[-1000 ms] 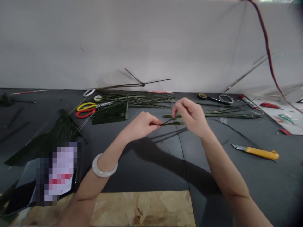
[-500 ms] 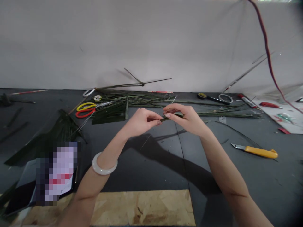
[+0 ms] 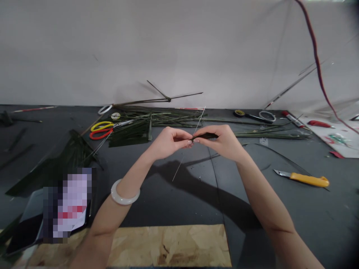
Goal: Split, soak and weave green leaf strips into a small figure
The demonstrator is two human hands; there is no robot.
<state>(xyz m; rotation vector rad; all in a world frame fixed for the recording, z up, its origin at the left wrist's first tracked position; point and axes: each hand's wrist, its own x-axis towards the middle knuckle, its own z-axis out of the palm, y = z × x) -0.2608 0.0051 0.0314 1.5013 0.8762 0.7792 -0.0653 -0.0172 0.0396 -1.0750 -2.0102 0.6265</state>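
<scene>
At the far left of the dark counter (image 3: 280,224) lay a heap of long, dark green leaves (image 3: 70,160). Beyond it, scissors with yellow and red handles (image 3: 101,129) sat beside a bundle of cut leaves (image 3: 130,133). The left hand (image 3: 168,144), a pale bangle (image 3: 125,195) on its wrist, pinched one end of a narrow green leaf strip (image 3: 204,136) between its fingertips. The right hand (image 3: 223,141) gripped the other end, holding the strip in the air above the counter, between the hands. A thin, pale strand (image 3: 181,164) ran slantwise past the fingertips, sticking out above and below them. Further right lay a yellow-handled knife (image 3: 310,181). The main risk seemed to be at the pinch: a slack grip could let the strip slip, and a hard pull could split it along its grain.
</scene>
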